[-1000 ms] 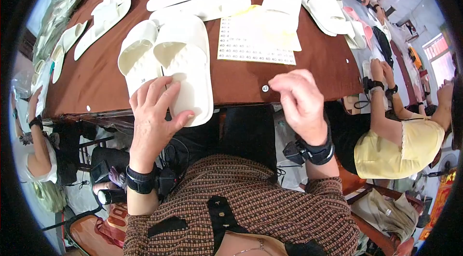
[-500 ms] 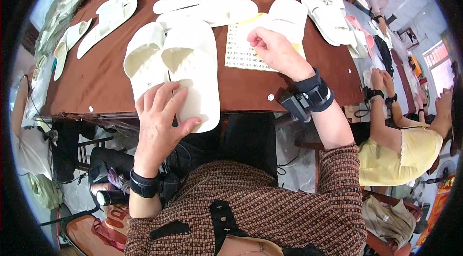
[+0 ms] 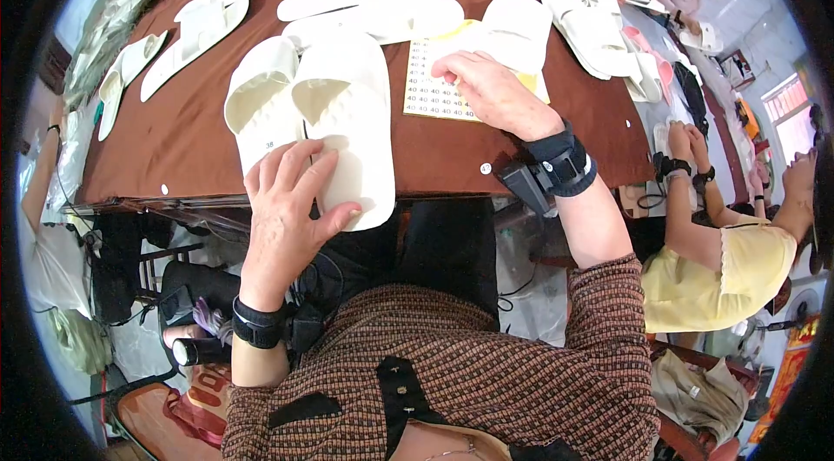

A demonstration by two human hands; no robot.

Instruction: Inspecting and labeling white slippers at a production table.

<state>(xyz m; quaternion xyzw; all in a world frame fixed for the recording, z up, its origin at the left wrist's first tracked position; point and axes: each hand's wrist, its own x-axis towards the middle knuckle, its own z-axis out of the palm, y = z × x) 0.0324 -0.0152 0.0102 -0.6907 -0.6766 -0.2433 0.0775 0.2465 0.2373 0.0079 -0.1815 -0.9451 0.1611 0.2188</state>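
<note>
A pair of white slide slippers lies side by side at the table's near edge, toes pointing away. My left hand (image 3: 287, 205) rests on their heel ends, fingers spread flat and thumb out over the right slipper (image 3: 360, 148). The left slipper (image 3: 252, 100) bears a small printed mark on its insole. Right of the pair is a sheet of printed stickers (image 3: 426, 100) with a yellow edge, partly under another white slipper (image 3: 519, 31). Over this sheet my right hand (image 3: 499, 96) is closed, thumb and fingers pinched together; what they hold, if anything, is too small to make out.
Several more white slippers (image 3: 373, 5) lie across the brown-covered table (image 3: 191, 139). Small round stickers (image 3: 486, 168) dot the near edge. At the right, a person in yellow (image 3: 721, 278) sits close by; other people work farther back. Clear plastic wrap (image 3: 113, 35) lies along the left.
My right hand has shifted slightly left and toward the far side over the sticker sheet. My left hand stays on the slippers, which have hardly moved.
</note>
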